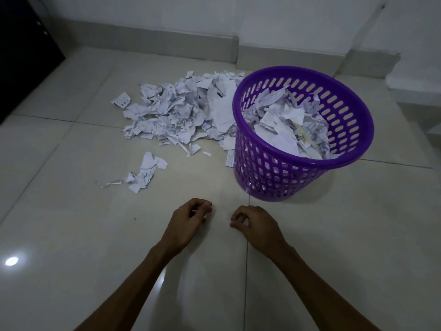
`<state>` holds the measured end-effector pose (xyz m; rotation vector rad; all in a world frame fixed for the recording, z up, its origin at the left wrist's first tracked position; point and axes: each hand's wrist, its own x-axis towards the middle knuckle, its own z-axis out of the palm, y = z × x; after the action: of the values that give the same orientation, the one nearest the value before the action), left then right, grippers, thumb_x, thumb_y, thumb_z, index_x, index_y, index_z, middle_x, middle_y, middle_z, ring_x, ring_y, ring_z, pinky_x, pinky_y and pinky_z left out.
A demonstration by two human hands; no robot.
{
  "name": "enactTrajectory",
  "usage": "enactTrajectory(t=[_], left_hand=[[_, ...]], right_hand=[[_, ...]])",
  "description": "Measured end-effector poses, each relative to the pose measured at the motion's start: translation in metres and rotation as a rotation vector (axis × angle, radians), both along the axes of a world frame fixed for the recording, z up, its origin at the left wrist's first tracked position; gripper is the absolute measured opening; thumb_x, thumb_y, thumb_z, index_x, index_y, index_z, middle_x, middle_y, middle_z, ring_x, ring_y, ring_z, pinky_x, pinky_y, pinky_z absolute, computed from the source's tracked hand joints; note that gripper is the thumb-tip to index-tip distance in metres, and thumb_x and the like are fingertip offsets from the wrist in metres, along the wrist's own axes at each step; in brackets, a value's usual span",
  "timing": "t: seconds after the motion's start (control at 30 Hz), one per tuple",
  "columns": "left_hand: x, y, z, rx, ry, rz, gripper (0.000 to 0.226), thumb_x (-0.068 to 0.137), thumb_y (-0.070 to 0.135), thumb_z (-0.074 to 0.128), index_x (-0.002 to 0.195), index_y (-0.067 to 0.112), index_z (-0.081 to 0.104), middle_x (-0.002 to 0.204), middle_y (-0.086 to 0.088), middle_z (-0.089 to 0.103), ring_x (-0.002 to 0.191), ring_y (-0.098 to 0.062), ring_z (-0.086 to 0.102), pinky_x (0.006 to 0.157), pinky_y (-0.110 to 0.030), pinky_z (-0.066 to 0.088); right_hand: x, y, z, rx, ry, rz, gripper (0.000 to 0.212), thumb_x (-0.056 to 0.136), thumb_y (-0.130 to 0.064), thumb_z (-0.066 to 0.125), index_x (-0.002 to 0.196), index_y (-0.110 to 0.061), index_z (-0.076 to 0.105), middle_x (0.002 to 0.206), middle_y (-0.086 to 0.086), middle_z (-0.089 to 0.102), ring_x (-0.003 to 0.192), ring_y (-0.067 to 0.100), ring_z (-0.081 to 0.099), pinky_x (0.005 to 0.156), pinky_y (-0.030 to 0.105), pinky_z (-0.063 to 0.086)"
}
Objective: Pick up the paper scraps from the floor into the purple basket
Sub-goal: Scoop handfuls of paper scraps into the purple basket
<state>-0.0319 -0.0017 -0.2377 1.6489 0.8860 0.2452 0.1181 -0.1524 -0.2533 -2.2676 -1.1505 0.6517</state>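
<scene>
left hand (188,222) and right hand (255,223) loosely curled, empty. best: scoop the near-left torn white paper scraps (145,174), drop into slotted purple plastic basket (281,177).

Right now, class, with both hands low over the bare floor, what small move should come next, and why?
Probably reach the left hand forward-left to the small scrap cluster. Both hands look curled and apparently empty, that cluster lies nearest, and the purple basket stands close on the right.
</scene>
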Motion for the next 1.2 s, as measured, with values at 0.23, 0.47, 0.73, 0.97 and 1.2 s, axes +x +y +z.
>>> enactTrajectory(t=[0.23, 0.47, 0.73, 0.97, 1.2], left_hand=[[-0.022, 0.039, -0.003, 0.116, -0.028, 0.163, 0.021, 0.097, 0.04, 0.053, 0.105, 0.028, 0.068, 0.097, 0.012, 0.071, 0.084, -0.004, 0.067, 0.074, -0.025, 0.054], [-0.034, 0.101, -0.008, 0.482, 0.022, 0.509, 0.038, 0.089, 0.04, 0.06, 0.12, 0.019, 0.062, 0.123, -0.004, 0.058, 0.111, -0.021, 0.052, 0.097, -0.039, 0.044], [-0.05, 0.157, -0.033, 0.426, 0.425, 0.33, 0.1, 0.08, 0.07, 0.031, 0.155, 0.007, 0.008, 0.161, -0.018, -0.011, 0.148, -0.031, -0.015, 0.118, -0.047, -0.008], [-0.037, 0.15, -0.041, 0.527, 0.34, 0.087, 0.092, 0.087, 0.061, 0.032, 0.155, 0.007, 0.002, 0.161, -0.012, -0.013, 0.146, -0.022, -0.022, 0.117, -0.033, -0.012], [-0.029, 0.148, -0.046, 0.576, 0.244, 0.02, 0.062, 0.105, 0.025, 0.035, 0.154, 0.006, 0.003, 0.162, -0.013, -0.008, 0.145, -0.015, -0.018, 0.111, -0.014, -0.019]], right_hand=[[-0.025, 0.081, -0.006, 0.04, -0.205, -0.082, 0.009, 0.093, -0.035, 0.062, 0.095, -0.027, 0.063, 0.093, -0.007, 0.065, 0.092, 0.013, 0.054, 0.076, 0.032, 0.049], [-0.023, 0.165, -0.008, 0.103, -0.188, -0.143, 0.013, 0.093, -0.037, 0.062, 0.093, -0.024, 0.063, 0.094, -0.003, 0.064, 0.094, 0.02, 0.056, 0.077, 0.036, 0.048], [0.007, 0.231, -0.004, 0.266, -0.292, -0.074, 0.052, 0.093, -0.058, 0.05, 0.136, -0.027, 0.052, 0.149, 0.006, 0.035, 0.136, 0.026, 0.033, 0.11, 0.044, 0.032], [0.025, 0.281, 0.002, -0.124, -0.187, 0.174, 0.072, 0.093, -0.072, 0.029, 0.155, -0.044, 0.008, 0.164, -0.005, -0.014, 0.151, 0.026, -0.012, 0.118, 0.06, 0.0], [0.016, 0.25, -0.012, -0.046, -0.266, 0.188, 0.071, 0.092, -0.073, 0.021, 0.151, -0.036, 0.032, 0.165, 0.001, 0.013, 0.151, 0.022, 0.008, 0.121, 0.05, 0.01]])
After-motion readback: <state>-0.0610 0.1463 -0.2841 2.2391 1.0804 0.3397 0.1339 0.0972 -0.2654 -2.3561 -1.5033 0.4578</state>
